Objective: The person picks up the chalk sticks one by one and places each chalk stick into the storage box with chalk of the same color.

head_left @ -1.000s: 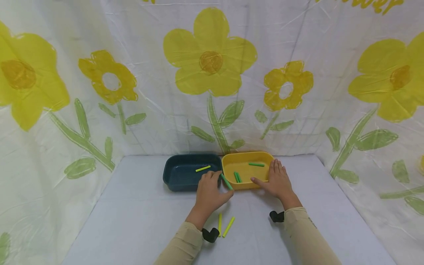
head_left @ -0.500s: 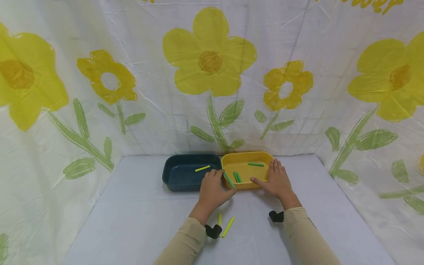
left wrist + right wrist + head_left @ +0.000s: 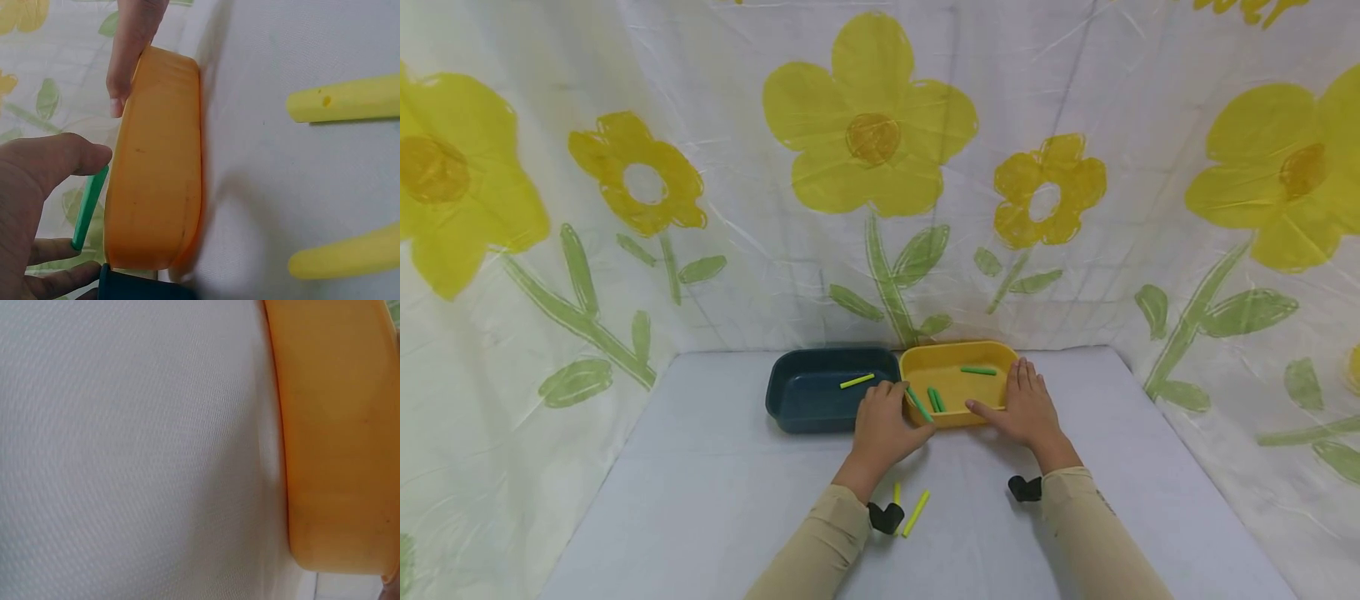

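Observation:
My left hand (image 3: pixel 880 423) pinches a green chalk stick (image 3: pixel 919 405) between thumb and fingertips, over the near left corner of the yellow tray (image 3: pixel 961 419). The left wrist view shows this green chalk (image 3: pixel 89 209) from below, beside the tray's rim. Three more sticks of green chalk lie in the tray, one (image 3: pixel 978 371) towards the back and a pair (image 3: pixel 936 400) near the front. My right hand (image 3: pixel 1030 414) rests on the tray's right front corner, fingers straight along the side, thumb at the front rim. Only the tray's outer wall (image 3: pixel 340 444) fills the right wrist view's edge.
A dark blue tray (image 3: pixel 805 423) stands against the yellow one's left side, holding one yellow chalk stick (image 3: pixel 857 381). Two more yellow sticks (image 3: pixel 916 513) lie on the white tablecloth (image 3: pixel 700 500) near my left wrist. A flowered curtain (image 3: pixel 745 275) hangs behind the trays.
My left hand has shifted slightly right with the green chalk, from the gap between the trays to the yellow tray's corner. The right hand stays on the tray.

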Tool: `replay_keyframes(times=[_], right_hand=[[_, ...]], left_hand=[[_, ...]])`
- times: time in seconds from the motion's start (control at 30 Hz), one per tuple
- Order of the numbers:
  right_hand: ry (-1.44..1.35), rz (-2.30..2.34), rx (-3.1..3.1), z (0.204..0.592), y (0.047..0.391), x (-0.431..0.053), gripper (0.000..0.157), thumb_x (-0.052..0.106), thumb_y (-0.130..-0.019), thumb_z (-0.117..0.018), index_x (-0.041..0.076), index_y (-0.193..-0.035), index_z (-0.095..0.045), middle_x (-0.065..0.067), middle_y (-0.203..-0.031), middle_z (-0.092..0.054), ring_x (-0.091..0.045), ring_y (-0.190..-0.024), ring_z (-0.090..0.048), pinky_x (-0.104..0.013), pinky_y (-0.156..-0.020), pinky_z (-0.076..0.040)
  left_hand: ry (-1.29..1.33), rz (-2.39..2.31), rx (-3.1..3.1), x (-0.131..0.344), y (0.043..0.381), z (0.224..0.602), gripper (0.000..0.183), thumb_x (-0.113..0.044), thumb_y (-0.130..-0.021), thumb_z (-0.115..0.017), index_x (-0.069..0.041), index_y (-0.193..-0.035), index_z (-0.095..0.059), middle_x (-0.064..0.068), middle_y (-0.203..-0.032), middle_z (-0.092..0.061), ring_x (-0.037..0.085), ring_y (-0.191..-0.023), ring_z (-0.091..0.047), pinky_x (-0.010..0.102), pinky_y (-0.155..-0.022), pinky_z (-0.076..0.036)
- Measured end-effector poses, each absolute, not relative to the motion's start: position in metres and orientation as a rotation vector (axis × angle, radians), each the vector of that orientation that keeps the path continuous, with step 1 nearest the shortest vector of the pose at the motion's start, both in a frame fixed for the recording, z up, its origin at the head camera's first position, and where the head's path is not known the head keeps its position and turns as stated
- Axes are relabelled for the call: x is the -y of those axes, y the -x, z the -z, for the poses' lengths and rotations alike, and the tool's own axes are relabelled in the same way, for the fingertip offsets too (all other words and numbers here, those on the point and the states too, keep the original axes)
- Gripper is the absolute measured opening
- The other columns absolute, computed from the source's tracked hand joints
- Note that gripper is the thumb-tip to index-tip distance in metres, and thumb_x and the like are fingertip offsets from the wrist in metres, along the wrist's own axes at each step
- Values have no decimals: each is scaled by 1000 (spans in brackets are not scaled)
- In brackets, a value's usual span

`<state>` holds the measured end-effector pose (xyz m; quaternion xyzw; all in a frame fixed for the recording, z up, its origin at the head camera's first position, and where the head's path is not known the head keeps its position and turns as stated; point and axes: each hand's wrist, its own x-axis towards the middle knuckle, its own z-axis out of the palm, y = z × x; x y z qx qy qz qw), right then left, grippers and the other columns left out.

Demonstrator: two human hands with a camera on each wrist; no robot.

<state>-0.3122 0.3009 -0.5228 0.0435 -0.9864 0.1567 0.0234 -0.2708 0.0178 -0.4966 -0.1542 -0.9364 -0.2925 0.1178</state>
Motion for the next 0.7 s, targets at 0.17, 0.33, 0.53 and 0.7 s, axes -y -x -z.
replay_keyframes(times=[0.17, 0.33, 0.53, 0.7], right_hand=[[-135, -482, 3058, 524, 313, -301, 135, 88, -90, -49, -16, -163, -3, -36, -173, -1, -51, -163, -2, -64, -132, -4], [-137, -482, 3053, 525, 314, -301, 135, 88, -90, -50, -16, -163, -3, -36, -173, -1, -51, -163, -2, -65, -132, -5], [-132, -487, 3063, 525, 314, -301, 135, 87, -90, -50, -15, -163, -2, -35, -173, 2, -51, -163, -1, -64, -132, -3], [-133, -483, 3061, 524, 314, -302, 134, 87, -91, -50, -15, -163, -2, -35, -173, 4, -51, -163, 0, -64, -132, -3]], left_hand=[[441, 856, 2740, -19, 272, 499, 80, -51, -84, -86, -4, -144, -62, 13, -121, -64, 30, -107, -56, 49, -98, -52], [425, 862, 2738, -20, 274, 500, 79, -51, -85, -85, -3, -144, -63, 14, -120, -64, 30, -105, -56, 49, -96, -52], [417, 871, 2750, -22, 276, 501, 79, -49, -85, -83, -3, -145, -62, 14, -120, -63, 29, -103, -55, 49, -94, -51], [416, 856, 2762, -24, 280, 501, 80, -50, -86, -82, -4, -147, -61, 13, -119, -62, 28, -102, -54, 48, -93, -51]])
